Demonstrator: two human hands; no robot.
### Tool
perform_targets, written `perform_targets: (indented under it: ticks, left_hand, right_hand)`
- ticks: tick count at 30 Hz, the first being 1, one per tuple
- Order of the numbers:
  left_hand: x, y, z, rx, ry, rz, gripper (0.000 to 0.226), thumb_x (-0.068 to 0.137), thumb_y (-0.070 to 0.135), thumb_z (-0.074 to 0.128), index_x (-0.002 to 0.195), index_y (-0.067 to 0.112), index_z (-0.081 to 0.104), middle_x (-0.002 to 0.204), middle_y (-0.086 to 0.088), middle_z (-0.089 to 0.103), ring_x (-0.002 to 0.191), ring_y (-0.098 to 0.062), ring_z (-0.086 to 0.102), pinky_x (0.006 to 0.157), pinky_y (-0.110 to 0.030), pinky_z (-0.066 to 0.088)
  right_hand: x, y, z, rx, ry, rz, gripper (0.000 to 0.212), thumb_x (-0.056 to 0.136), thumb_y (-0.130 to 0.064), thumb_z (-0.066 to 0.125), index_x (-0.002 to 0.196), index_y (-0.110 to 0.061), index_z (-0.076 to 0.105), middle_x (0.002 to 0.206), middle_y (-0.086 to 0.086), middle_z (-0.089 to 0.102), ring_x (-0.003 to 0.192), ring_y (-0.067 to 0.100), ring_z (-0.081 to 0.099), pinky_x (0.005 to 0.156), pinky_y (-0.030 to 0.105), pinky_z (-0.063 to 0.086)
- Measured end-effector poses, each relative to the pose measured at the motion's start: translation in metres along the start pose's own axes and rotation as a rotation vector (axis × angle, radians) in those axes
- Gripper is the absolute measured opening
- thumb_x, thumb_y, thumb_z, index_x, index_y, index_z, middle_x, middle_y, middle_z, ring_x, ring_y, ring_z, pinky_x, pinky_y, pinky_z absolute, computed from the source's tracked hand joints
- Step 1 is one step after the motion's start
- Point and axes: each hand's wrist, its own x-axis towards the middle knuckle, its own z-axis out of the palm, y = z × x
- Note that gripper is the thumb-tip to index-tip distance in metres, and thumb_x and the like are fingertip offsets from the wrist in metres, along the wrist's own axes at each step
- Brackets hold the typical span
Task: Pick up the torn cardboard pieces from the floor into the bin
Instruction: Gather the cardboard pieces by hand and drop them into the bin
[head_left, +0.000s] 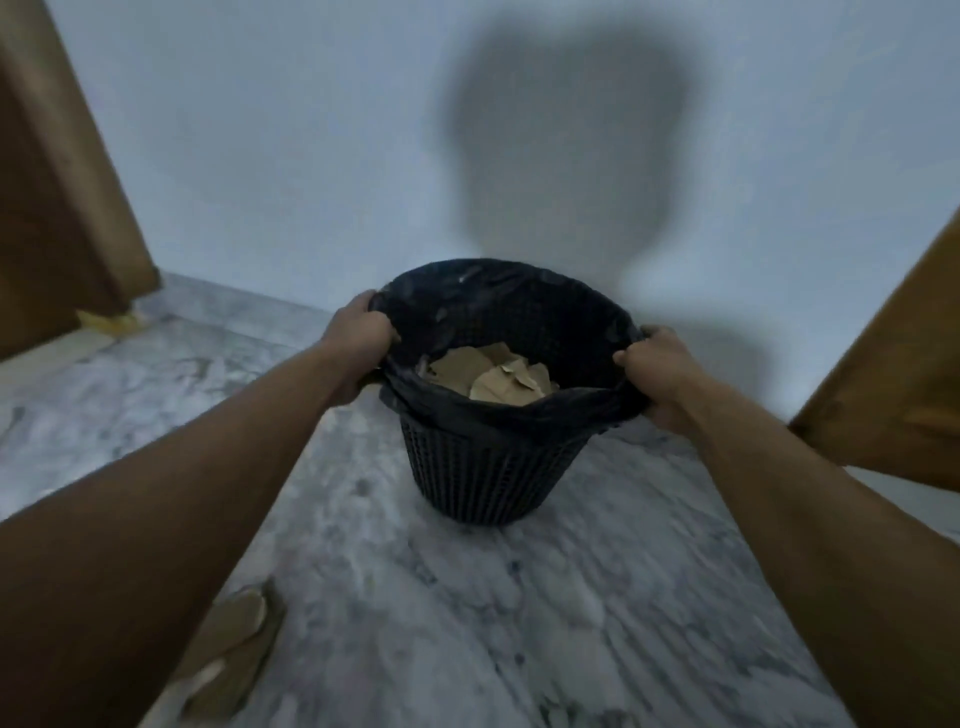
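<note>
Here the left hand (363, 332) and right hand (657, 366) each curl tight around opposite sides of the bin (493, 467) rim, gripping its black liner (519, 306). Torn cardboard pieces (493, 376) lie inside. The bin stands on a marble floor (519, 597) near a pale wall (311, 156).

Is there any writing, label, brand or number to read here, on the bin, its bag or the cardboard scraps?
None. The bin, its black liner, the cardboard pieces inside and the scrap on the floor show no print, label or number; the picture is also blurred.
</note>
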Motion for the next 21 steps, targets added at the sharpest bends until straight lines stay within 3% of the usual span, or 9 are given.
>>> perform_targets:
  ticks: [2, 3, 6, 10, 13, 15, 18, 19, 21]
  left_hand:
    - [0.007, 0.004, -0.049, -0.003, 0.083, -0.008, 0.056, 0.084, -0.012, 0.035, 0.125, 0.021, 0.057, 0.114, -0.018, 0.064, 0.104, -0.044, 0.064, 0.070, -0.043, 0.056]
    - [0.010, 0.007, -0.072, -0.001, 0.119, -0.008, 0.055, 0.086, -0.011, 0.034, 0.123, 0.023, 0.057, 0.112, -0.016, 0.064, 0.102, -0.042, 0.064, 0.071, -0.043, 0.055]
    - [0.018, 0.010, -0.137, 0.013, 0.229, -0.010, 0.053, 0.090, -0.009, 0.031, 0.123, 0.025, 0.054, 0.097, -0.009, 0.059, 0.080, -0.030, 0.056, 0.062, -0.036, 0.047]
    - [0.032, 0.001, -0.211, 0.031, 0.326, -0.058, 0.051, 0.097, -0.008, 0.030, 0.134, 0.019, 0.051, 0.098, -0.012, 0.059, 0.071, -0.024, 0.053, 0.054, -0.032, 0.048]
    - [0.043, -0.013, -0.257, 0.064, 0.399, -0.080, 0.051, 0.102, -0.009, 0.030, 0.144, 0.016, 0.045, 0.087, -0.007, 0.054, 0.069, -0.019, 0.051, 0.043, -0.023, 0.048]
    - [0.047, -0.022, -0.277, 0.063, 0.429, -0.090, 0.052, 0.103, -0.008, 0.033, 0.148, 0.018, 0.041, 0.087, -0.006, 0.054, 0.068, -0.018, 0.049, 0.042, -0.023, 0.048]
    - [0.048, -0.038, -0.300, 0.068, 0.447, -0.130, 0.050, 0.102, -0.005, 0.032, 0.140, 0.025, 0.044, 0.098, -0.007, 0.057, 0.070, -0.024, 0.053, 0.052, -0.031, 0.048]
    - [0.049, -0.044, -0.307, 0.055, 0.442, -0.143, 0.049, 0.101, -0.005, 0.031, 0.137, 0.027, 0.043, 0.096, -0.006, 0.056, 0.071, -0.026, 0.054, 0.053, -0.032, 0.048]
    - [0.047, -0.054, -0.318, 0.062, 0.430, -0.163, 0.045, 0.101, -0.003, 0.031, 0.138, 0.020, 0.042, 0.096, -0.008, 0.056, 0.071, -0.027, 0.055, 0.046, -0.029, 0.047]
  right_hand:
    - [0.028, -0.016, 0.055, 0.042, -0.006, 0.017, 0.031, 0.096, -0.007, 0.044, 0.127, -0.003, 0.048, 0.122, 0.020, 0.061, 0.097, 0.037, 0.064, 0.090, 0.050, 0.057]
    - [0.025, -0.030, 0.083, 0.063, -0.019, 0.011, 0.028, 0.099, -0.007, 0.042, 0.125, -0.001, 0.049, 0.124, 0.019, 0.061, 0.099, 0.035, 0.064, 0.094, 0.047, 0.053]
    - [0.005, -0.068, 0.157, 0.056, -0.127, -0.085, 0.036, 0.098, 0.003, 0.047, 0.134, -0.001, 0.050, 0.113, 0.011, 0.057, 0.092, 0.027, 0.060, 0.068, 0.029, 0.047]
    - [-0.005, -0.095, 0.242, 0.012, -0.246, -0.143, 0.043, 0.092, -0.003, 0.052, 0.135, -0.009, 0.050, 0.119, 0.014, 0.061, 0.099, 0.033, 0.063, 0.068, 0.035, 0.056]
    - [-0.009, -0.106, 0.304, -0.024, -0.320, -0.145, 0.040, 0.097, 0.002, 0.042, 0.135, -0.005, 0.048, 0.119, 0.012, 0.058, 0.079, 0.023, 0.057, 0.039, 0.017, 0.044]
    - [-0.013, -0.106, 0.334, -0.036, -0.321, -0.127, 0.040, 0.097, 0.006, 0.037, 0.135, 0.000, 0.046, 0.115, 0.013, 0.055, 0.072, 0.019, 0.052, 0.031, 0.015, 0.038]
    - [-0.022, -0.101, 0.367, 0.007, -0.379, -0.071, 0.047, 0.088, 0.004, 0.042, 0.134, -0.006, 0.044, 0.121, 0.017, 0.058, 0.088, 0.031, 0.063, 0.060, 0.037, 0.062]
    - [-0.026, -0.102, 0.375, 0.027, -0.395, -0.062, 0.049, 0.087, 0.003, 0.044, 0.134, -0.008, 0.043, 0.121, 0.018, 0.058, 0.094, 0.034, 0.064, 0.071, 0.048, 0.063]
    - [-0.030, -0.109, 0.383, -0.010, -0.406, -0.078, 0.046, 0.092, 0.001, 0.050, 0.135, -0.010, 0.040, 0.113, 0.016, 0.056, 0.098, 0.033, 0.063, 0.083, 0.054, 0.060]
